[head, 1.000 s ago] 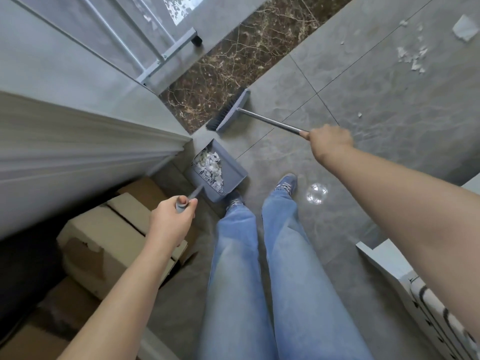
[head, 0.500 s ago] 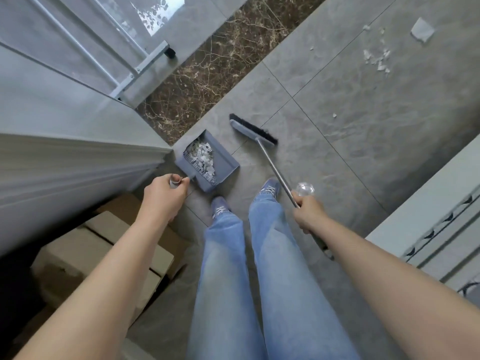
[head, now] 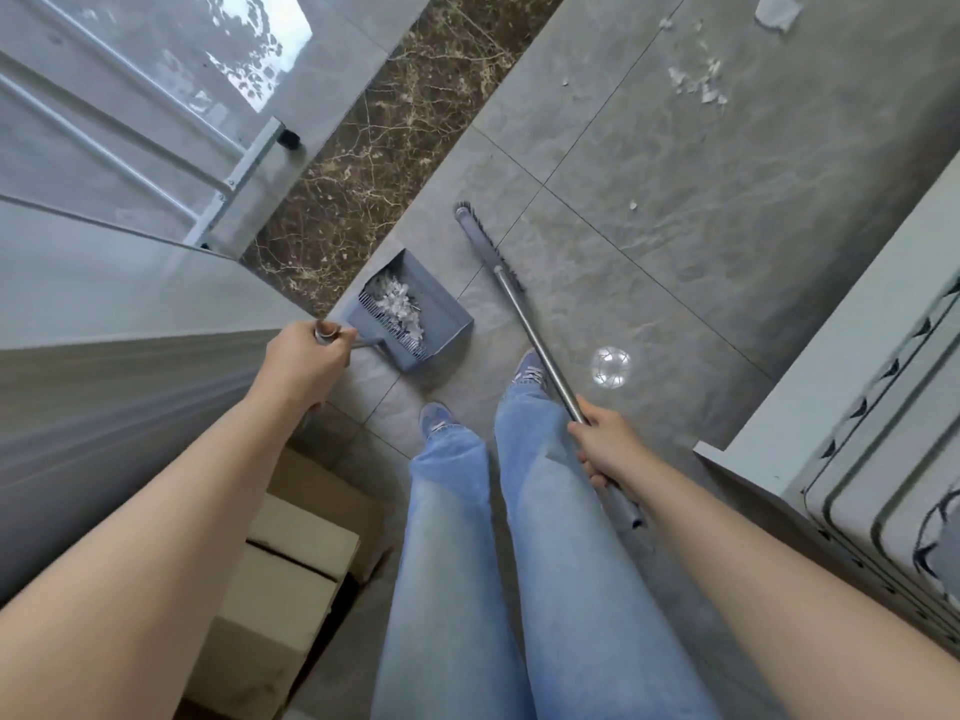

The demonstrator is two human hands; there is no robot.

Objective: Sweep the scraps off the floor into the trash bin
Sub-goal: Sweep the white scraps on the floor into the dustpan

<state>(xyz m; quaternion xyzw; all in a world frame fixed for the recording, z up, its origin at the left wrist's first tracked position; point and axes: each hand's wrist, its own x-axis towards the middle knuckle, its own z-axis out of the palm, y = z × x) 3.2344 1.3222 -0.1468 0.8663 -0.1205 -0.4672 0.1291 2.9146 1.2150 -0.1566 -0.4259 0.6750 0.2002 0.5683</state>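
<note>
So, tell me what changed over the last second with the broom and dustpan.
The right hand drew the broom back from an outstretched reach toward the person's legs, so its head now lies just right of the dustpan. The left hand kept holding the dustpan handle, scraps still inside. The loose scraps on the tiles stayed unswept.

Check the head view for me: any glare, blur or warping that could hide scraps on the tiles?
Head view: soft daylight, no hard shadows. A round bright glare spot sits on the floor tile beside the broom handle. The grey panel at left is smeared by motion blur. Wide-angle warping bends the edges. The scraps at top right are small but visible; those in the dustpan read sharply.
</note>
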